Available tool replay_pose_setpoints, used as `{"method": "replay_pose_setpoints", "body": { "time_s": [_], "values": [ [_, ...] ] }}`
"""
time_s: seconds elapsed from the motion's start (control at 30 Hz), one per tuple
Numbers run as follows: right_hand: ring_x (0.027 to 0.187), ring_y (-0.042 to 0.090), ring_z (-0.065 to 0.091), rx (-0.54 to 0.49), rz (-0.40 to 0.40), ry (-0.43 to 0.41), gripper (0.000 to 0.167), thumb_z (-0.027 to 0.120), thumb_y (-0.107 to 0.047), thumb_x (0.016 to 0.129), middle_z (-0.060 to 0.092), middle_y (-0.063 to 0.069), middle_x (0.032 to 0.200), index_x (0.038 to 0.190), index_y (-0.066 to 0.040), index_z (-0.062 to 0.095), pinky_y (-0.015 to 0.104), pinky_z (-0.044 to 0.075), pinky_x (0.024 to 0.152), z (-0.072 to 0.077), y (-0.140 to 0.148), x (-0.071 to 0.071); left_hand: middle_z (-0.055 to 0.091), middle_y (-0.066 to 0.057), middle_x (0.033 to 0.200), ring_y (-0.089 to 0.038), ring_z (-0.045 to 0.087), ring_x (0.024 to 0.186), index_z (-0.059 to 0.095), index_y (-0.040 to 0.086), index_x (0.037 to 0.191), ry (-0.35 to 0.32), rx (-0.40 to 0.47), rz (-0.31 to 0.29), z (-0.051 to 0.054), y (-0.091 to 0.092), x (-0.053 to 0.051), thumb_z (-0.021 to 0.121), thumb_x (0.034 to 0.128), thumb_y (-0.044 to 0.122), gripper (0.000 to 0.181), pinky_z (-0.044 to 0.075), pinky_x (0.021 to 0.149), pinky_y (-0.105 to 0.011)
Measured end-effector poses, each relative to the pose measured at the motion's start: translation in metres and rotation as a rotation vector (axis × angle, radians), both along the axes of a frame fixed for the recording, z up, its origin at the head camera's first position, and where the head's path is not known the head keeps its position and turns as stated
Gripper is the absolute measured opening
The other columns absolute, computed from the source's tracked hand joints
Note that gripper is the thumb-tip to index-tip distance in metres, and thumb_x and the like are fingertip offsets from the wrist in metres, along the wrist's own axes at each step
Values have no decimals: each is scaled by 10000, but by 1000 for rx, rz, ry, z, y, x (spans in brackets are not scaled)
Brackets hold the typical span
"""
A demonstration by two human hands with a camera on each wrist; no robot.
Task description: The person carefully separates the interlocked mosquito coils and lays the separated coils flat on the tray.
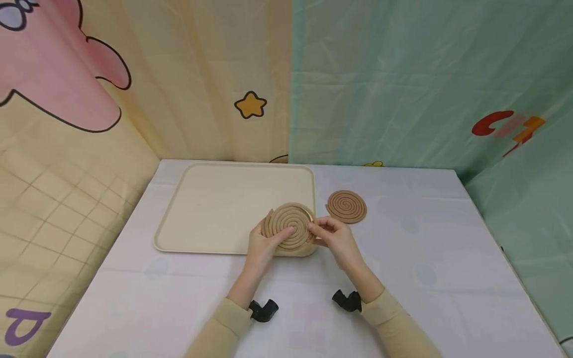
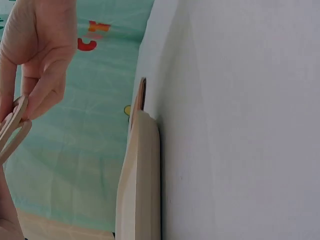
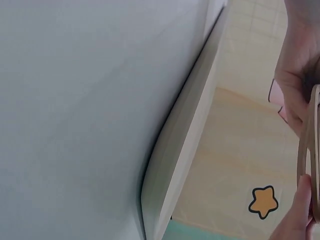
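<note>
A pale tan spiral coil [image 1: 286, 219] is held up over the front right corner of the cream tray [image 1: 224, 209]. My left hand [image 1: 265, 244] grips its left side, the thumb lying across its face. At its right edge my right hand [image 1: 335, 237] pinches the outer strand between thumb and fingers. In the left wrist view the coil [image 2: 15, 125] shows edge-on with a gap between strands, the right hand [image 2: 42, 55] at its end. The right wrist view shows the coil [image 3: 315, 150] edge-on, with the left hand [image 3: 297, 70] behind it.
A darker brown spiral coil [image 1: 346, 206] lies flat on the white-covered table [image 1: 425, 238], just right of the tray. Black devices are strapped at both wrists [image 1: 264, 311]. Printed curtains stand behind the table and along its sides.
</note>
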State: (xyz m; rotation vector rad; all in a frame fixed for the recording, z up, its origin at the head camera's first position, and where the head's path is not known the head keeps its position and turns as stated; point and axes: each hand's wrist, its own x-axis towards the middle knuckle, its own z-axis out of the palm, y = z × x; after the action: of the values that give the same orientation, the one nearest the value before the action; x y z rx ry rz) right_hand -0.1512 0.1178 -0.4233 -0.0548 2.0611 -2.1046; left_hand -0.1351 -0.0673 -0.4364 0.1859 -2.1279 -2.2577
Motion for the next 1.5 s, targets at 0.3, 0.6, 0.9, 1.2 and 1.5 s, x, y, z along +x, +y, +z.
{"method": "replay_pose_setpoints", "body": {
  "time_s": [0.3,0.6,0.9,1.2,1.5],
  "values": [
    [746,110,644,411,55,258,181,786,-176,839,727,80,900,950,-53,714,244,551,655,16,7,-1,594,-121,1382,-282,554,1289,564,32,1365,26,-232,-141,4,-11,1,860,756,265,716,445,1095,-420],
    [767,122,625,458,115,335,165,811,-172,809,700,38,889,932,-96,730,216,517,602,24,7,-1,575,-56,1414,-253,541,1309,711,110,1177,-22,-235,-239,5,-16,1,853,760,293,478,426,1111,-436],
    [645,84,598,366,75,226,224,781,-170,844,668,61,730,988,-12,713,203,446,562,16,4,-1,730,-59,1146,-159,657,1094,698,134,1221,-34,-161,-215,-4,-16,3,807,817,264,438,524,970,-317],
    [737,121,607,429,153,280,238,792,-200,836,660,33,821,1019,-75,704,224,495,584,17,6,-2,751,-38,1035,-90,662,899,727,145,1154,21,-245,-257,-4,-19,4,820,807,262,378,543,815,-252],
    [781,130,608,539,226,391,188,785,-177,837,673,7,875,1000,-109,723,227,517,616,26,4,-4,737,-43,1103,-127,659,1004,731,137,1118,22,-354,-344,1,-21,2,818,801,343,388,543,885,-307]
  ]
}}
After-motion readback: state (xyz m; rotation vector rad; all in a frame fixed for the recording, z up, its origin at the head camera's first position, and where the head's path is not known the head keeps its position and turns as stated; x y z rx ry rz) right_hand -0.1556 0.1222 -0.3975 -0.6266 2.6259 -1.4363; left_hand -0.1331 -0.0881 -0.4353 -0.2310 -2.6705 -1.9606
